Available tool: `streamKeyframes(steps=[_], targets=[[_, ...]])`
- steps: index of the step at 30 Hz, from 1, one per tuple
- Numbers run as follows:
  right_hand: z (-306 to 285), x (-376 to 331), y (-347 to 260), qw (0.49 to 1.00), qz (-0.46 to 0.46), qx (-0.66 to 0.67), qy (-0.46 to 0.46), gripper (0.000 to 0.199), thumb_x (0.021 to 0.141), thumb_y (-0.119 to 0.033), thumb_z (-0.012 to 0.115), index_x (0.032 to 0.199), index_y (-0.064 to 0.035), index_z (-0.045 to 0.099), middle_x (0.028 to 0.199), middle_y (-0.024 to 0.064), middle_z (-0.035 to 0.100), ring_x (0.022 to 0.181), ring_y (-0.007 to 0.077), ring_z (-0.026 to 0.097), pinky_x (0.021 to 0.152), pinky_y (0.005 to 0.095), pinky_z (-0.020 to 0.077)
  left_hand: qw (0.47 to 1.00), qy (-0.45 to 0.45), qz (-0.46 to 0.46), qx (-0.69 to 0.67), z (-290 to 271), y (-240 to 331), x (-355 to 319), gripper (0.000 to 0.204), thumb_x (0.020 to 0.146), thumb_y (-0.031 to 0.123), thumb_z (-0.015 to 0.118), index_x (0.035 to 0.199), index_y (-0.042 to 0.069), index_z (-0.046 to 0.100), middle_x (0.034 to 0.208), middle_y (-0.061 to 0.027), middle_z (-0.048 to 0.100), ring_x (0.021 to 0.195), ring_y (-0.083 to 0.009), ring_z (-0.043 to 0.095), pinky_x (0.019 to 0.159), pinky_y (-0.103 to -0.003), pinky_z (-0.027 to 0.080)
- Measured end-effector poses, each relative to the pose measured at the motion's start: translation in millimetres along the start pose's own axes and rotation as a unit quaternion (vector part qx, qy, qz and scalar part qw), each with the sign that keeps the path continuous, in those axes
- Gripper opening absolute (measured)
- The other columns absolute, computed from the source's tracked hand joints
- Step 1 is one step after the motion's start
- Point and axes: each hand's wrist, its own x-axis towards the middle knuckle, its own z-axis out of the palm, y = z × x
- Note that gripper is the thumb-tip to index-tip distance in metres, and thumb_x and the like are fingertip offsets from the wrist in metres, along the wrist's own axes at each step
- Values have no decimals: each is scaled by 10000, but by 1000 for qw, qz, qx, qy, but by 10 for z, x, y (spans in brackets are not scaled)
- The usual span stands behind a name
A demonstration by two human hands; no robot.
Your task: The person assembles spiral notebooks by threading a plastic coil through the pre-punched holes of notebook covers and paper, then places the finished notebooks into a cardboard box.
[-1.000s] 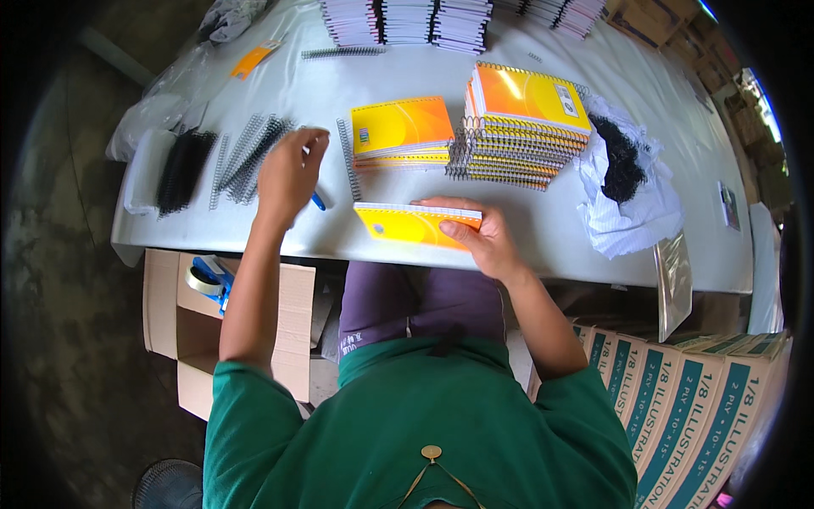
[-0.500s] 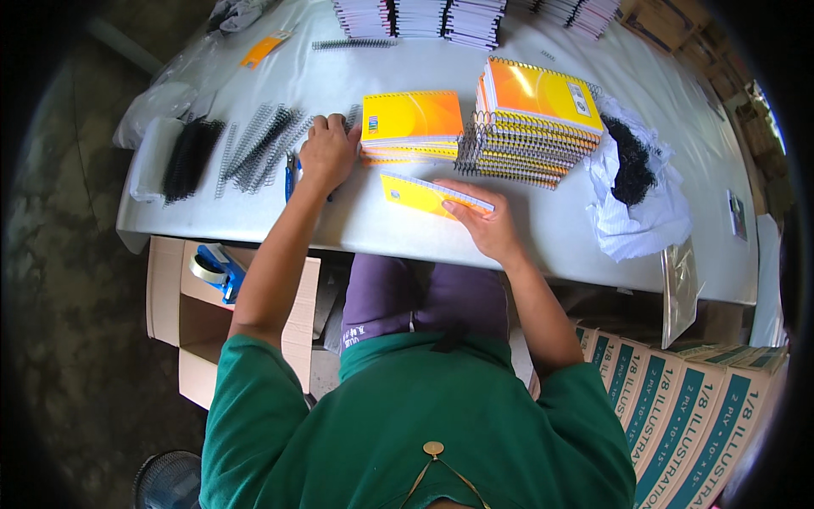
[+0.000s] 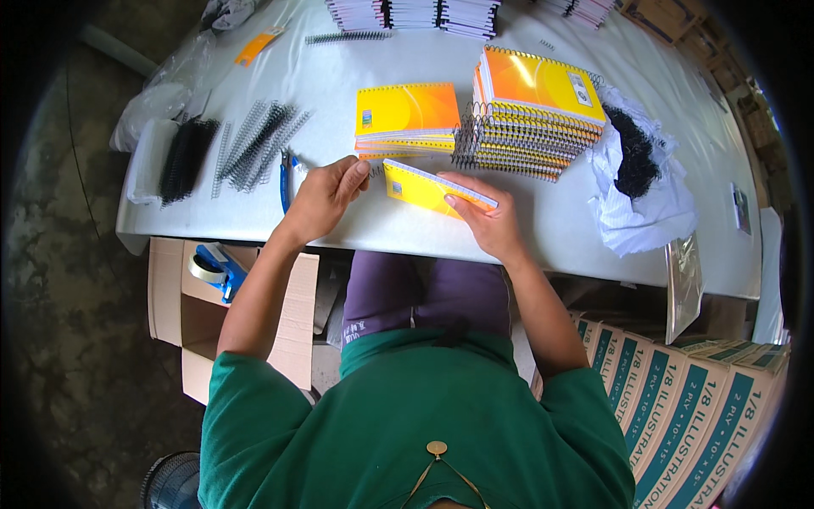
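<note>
At the white table's near edge, my right hand grips a yellow-and-orange notebook, which is tilted up off the surface. My left hand is at the notebook's left end with fingers and thumb pinched together. Whether it holds a thin black coil is too small to tell. Loose black spiral coils lie to the left of that hand. A blue-handled tool lies just beside my left wrist.
Behind the notebook lie a low stack of bound notebooks and a taller stack. White paper with a black heap is at the right. A tape dispenser rests on a cardboard box; printed cartons stand lower right.
My left hand came back from the coils and blue tool at the left to the notebook's end. My right hand tipped the notebook up and shifted it slightly.
</note>
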Motion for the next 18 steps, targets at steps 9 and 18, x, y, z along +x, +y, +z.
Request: streamKeyframes(steps=[9, 18], targets=[[18, -13, -18, 1000, 14, 23, -10, 259, 846, -11, 575, 1102, -19, 615, 1027, 65, 655, 899, 90, 581, 812, 235, 472, 977, 46, 209, -3, -113, 54, 159, 182, 829, 232, 633, 897, 84, 552, 944, -42, 547, 817, -137, 508, 699, -257, 382], [178, -134, -70, 986, -86, -138, 31, 331, 780, 29, 610, 1104, -38, 612, 973, 145, 654, 783, 214, 656, 686, 278, 504, 820, 170, 257, 483, 46, 187, 61, 799, 733, 519, 614, 1325, 51, 351, 1339, -184, 371, 1237, -353, 320, 1017, -490, 164]])
